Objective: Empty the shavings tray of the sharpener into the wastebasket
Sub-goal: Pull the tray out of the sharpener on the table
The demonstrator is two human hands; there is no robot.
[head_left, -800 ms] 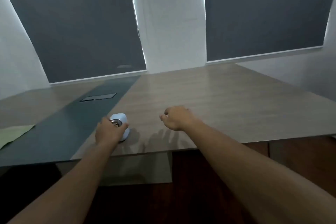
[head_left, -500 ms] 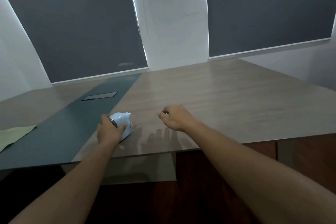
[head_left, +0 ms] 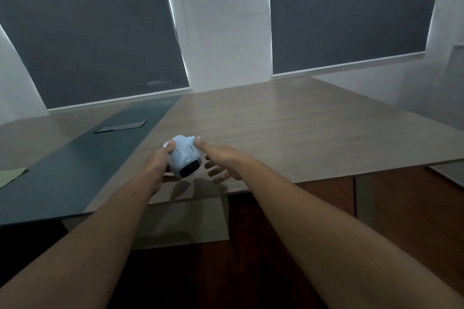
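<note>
The sharpener (head_left: pixel 184 155) is a small white rounded box with a dark window on the end that faces me. It is lifted off the table and tilted, near the front edge. My left hand (head_left: pixel 158 167) grips its left side, thumb on top. My right hand (head_left: pixel 222 160) touches its right side with the thumb on the upper edge and the other fingers spread apart below. No wastebasket is in view.
A wide wooden table (head_left: pixel 301 133) carries a dark green strip (head_left: pixel 100 148) with a flat black hatch (head_left: pixel 120 126). A pale green sheet (head_left: pixel 10 175) lies at the far left. Dark blinds and a white wall stand behind. Brown floor lies below the table edge.
My left hand has lifted the sharpener off the table and turned it so its dark end faces me. My right hand has opened and moved left onto the sharpener's right side.
</note>
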